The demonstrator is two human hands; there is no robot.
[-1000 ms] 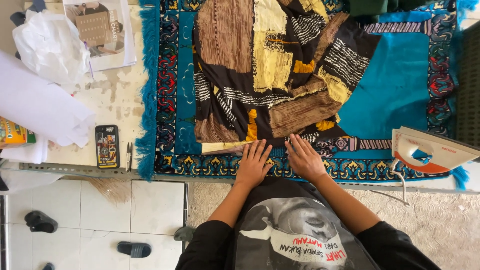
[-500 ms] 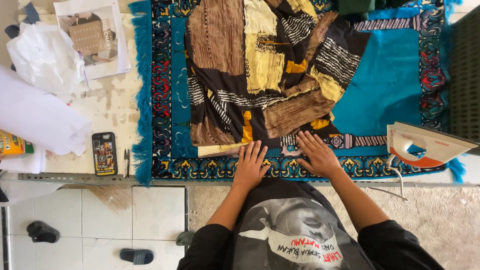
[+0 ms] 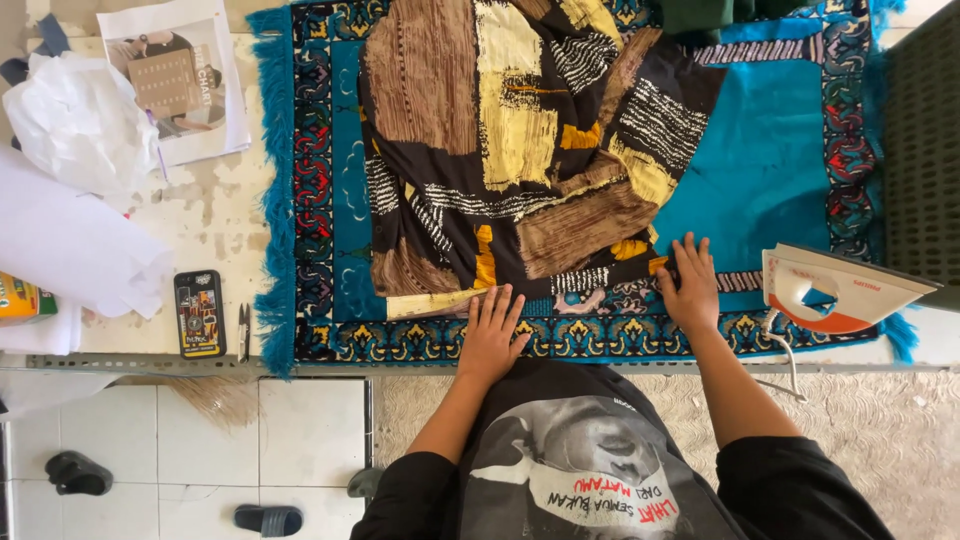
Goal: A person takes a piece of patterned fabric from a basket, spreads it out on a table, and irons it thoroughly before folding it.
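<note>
Garment (image 3: 520,150) hem under both flat hands (image 3: 492,335)

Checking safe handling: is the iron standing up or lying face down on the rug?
Standing up. The iron rests on its heel with the flat plate tilted off the rug, away from the cloth.

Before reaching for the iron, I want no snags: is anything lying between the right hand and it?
Nothing visible. The right hand rests flat at the patterned cloth's lower edge, and only bare rug lies between it and the iron, standing on end at the rug's right border.
</note>
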